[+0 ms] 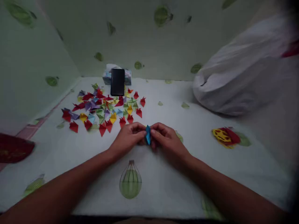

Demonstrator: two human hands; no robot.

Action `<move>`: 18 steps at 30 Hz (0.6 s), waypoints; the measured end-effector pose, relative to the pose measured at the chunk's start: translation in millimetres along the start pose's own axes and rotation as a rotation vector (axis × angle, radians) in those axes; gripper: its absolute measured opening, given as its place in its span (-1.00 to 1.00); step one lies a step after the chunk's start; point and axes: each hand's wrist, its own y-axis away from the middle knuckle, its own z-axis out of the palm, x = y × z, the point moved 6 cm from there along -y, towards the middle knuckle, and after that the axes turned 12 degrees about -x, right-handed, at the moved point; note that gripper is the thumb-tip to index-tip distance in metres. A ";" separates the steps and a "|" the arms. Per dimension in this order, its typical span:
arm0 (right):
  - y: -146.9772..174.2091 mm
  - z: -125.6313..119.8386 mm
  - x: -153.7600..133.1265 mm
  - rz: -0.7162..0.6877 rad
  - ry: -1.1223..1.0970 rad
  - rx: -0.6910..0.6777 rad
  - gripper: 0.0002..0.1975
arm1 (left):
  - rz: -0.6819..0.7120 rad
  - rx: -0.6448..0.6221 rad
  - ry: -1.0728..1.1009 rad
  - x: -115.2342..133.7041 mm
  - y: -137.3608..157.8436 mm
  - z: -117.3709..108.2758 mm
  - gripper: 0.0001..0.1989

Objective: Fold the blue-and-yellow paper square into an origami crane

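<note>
Between my two hands, a small blue folded paper piece (148,135) is held upright over the middle of the white surface. My left hand (131,134) pinches its left side with thumb and forefinger. On the other side, my right hand (166,137) grips it the same way, the remaining fingers curled under. Beyond my left hand lies a spread of folded paper cranes (108,125) in red, yellow, green, purple and light blue.
A black phone (117,82) leans against a tissue box (106,77) behind the cranes. At right lie a red and yellow item (225,137) and a large white bundle (224,84). A dark red object (15,148) sits at the left edge. Balloon-printed walls (140,40) enclose the back.
</note>
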 end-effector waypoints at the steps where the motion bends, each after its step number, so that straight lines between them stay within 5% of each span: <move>1: -0.1 0.3 0.3 0.002 -0.006 -0.007 -0.80 | -0.001 0.006 -0.010 0.8 0.6 -0.5 -0.81; 18: -0.6 4.0 1.6 -0.017 0.043 0.050 -0.83 | 0.079 0.042 -0.121 0.9 3.8 3.4 -0.79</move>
